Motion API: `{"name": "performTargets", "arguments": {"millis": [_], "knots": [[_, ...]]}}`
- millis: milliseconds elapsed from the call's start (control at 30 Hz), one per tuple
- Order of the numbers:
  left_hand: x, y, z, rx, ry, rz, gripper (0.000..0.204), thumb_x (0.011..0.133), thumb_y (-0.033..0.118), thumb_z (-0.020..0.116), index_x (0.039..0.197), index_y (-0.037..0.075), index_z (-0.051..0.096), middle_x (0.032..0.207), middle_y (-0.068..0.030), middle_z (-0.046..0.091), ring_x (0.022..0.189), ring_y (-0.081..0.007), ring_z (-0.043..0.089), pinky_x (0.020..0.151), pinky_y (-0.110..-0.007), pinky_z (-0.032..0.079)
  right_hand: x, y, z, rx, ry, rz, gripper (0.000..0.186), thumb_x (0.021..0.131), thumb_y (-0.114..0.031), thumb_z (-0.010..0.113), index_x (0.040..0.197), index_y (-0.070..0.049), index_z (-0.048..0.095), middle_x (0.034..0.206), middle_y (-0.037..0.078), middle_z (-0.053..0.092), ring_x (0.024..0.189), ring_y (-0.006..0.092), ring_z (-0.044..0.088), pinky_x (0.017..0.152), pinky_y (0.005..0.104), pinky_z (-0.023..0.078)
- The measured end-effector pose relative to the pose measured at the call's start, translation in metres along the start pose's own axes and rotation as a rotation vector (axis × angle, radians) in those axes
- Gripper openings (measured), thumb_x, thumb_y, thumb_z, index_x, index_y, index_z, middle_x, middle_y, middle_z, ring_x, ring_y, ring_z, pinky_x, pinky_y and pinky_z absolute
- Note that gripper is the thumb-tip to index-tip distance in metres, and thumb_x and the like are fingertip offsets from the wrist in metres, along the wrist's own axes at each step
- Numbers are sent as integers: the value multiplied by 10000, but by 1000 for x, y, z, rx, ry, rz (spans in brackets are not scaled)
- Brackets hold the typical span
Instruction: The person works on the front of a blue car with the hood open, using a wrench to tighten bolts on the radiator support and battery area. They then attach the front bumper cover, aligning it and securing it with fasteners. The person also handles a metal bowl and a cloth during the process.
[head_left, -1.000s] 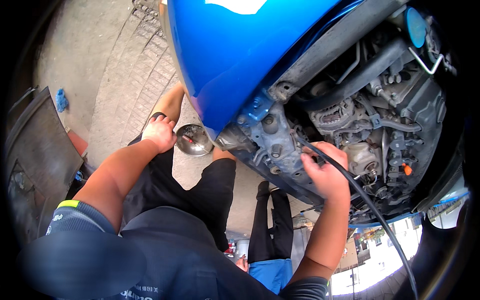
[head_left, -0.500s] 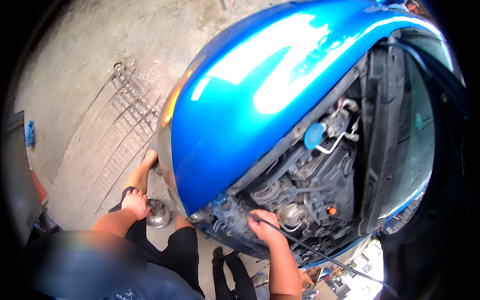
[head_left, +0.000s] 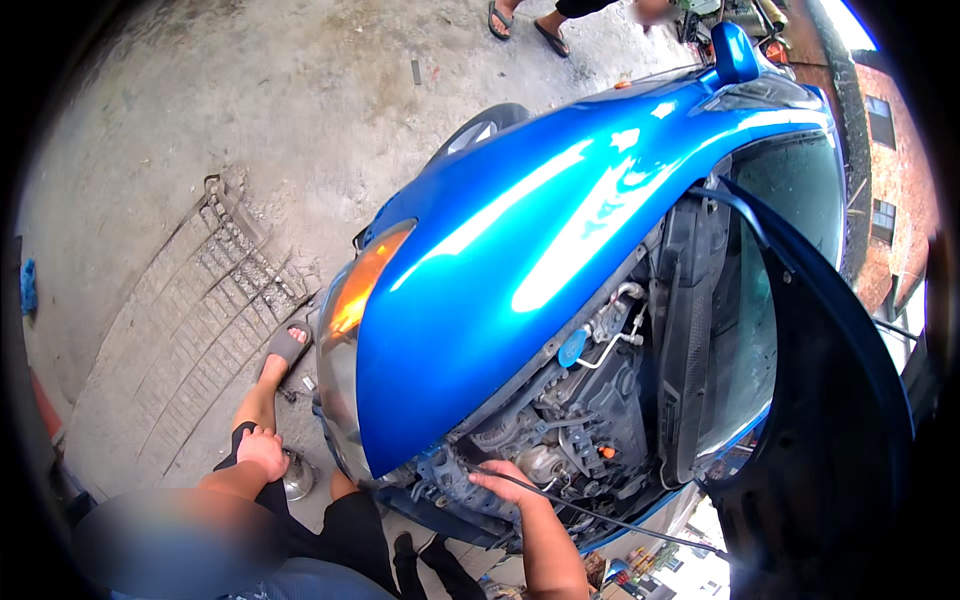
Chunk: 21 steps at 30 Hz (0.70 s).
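Note:
My left hand [head_left: 262, 455] is closed, resting over the dark shorts at my leg. A shiny round metal container [head_left: 298, 475] hangs from it, partly hidden by the hand and shorts. Over the open engine bay [head_left: 560, 430] of a blue car [head_left: 480, 300], my right hand [head_left: 503, 483] grips a thin black rod [head_left: 620, 522] that looks like the hood prop. From my fingers the rod slants down to the right, toward the raised hood [head_left: 800, 400]. Beyond this hand lie a blue round cap [head_left: 572, 347] and an orange cap [head_left: 607, 453].
A metal floor grate [head_left: 215, 300] lies left of the car's orange-tinted headlight [head_left: 360, 290]. Another person's sandalled feet [head_left: 550, 38] show at the top. Dark-trousered legs [head_left: 440, 565] stand by the car's front at the lower edge. A brick building [head_left: 895, 180] rises at right.
The view has shifted, so more of the car, the hood and another person's feet show. My right hand stays at the rod; its fingers look straighter. My left hand still holds the metal container.

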<state>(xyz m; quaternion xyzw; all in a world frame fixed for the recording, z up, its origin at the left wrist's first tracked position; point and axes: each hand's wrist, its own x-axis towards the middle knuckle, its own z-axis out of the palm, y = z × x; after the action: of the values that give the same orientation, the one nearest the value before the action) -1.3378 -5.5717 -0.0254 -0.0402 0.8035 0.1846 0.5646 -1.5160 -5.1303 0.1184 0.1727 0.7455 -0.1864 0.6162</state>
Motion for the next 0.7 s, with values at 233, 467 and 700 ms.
{"name": "performTargets", "arguments": {"millis": [233,467,700], "knots": [[-1,-18,-11,-64,2,17,465,869,378,564,1205,68,645,1274,-114,600,1265,-274,497,1060,-439,378,14,16,-3,306,-134,73,259,917,-332,695,977,-81,679,834,-50,596,769,66,522,698,217,430],[-4,-29,-20,-74,-34,4,467,875,383,563,1220,78,645,1282,-105,593,1263,-270,497,1051,-429,380,22,11,-1,665,-84,227,100,924,-179,658,891,-86,646,788,-29,591,689,78,532,604,220,424],[-2,-35,-16,-85,-22,8,478,883,394,554,1233,80,638,1283,-99,594,1263,-270,496,1053,-433,376,39,21,-1,564,-161,225,112,902,-168,653,821,-97,619,705,-37,555,622,67,487,520,209,363]]}}
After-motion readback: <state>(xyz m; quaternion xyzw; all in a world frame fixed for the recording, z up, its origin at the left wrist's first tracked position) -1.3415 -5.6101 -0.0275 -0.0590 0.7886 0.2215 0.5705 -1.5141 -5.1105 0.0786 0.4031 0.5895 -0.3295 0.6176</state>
